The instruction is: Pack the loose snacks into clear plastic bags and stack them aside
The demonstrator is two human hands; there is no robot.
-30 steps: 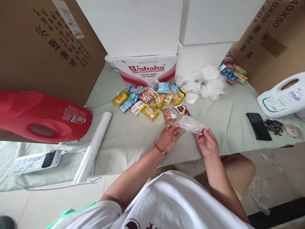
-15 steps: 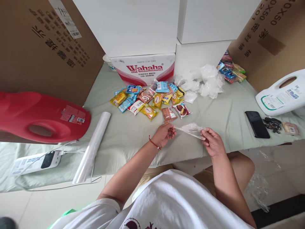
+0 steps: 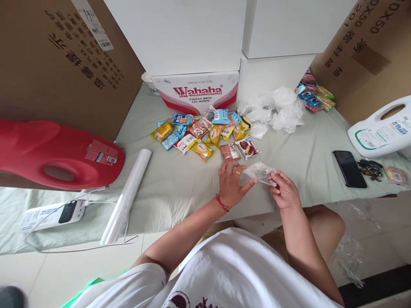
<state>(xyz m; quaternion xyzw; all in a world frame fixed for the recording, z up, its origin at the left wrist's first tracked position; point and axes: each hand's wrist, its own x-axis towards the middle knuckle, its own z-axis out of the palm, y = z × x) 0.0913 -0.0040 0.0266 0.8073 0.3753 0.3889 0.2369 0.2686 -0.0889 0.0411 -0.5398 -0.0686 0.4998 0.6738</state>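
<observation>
A small clear plastic bag (image 3: 259,172) is pinched between both of my hands above the grey-green cloth. My left hand (image 3: 233,184), with a ring and a red wrist cord, has its thumb and fingers on the bag's left end. The bag's right end is gripped by my right hand (image 3: 284,190), fingers curled. Just beyond lies a heap of snack packets (image 3: 202,132) in yellow, blue and brown wrappers; the nearest are a brown packet (image 3: 229,151) and a chocolate-cake packet (image 3: 247,147).
A roll of clear film (image 3: 126,194) lies at left beside a red jug (image 3: 58,154) and a white device (image 3: 53,214). Crumpled plastic bags (image 3: 276,109), more snacks (image 3: 316,96), a Wahaha carton (image 3: 195,92), a phone (image 3: 349,169), keys (image 3: 370,169) and a white jug (image 3: 382,128) ring the cloth (image 3: 180,179).
The bag, stretched wide between my hands half a second ago, is now bunched shorter. My left hand has moved right, toward my right hand, and its fingers have spread.
</observation>
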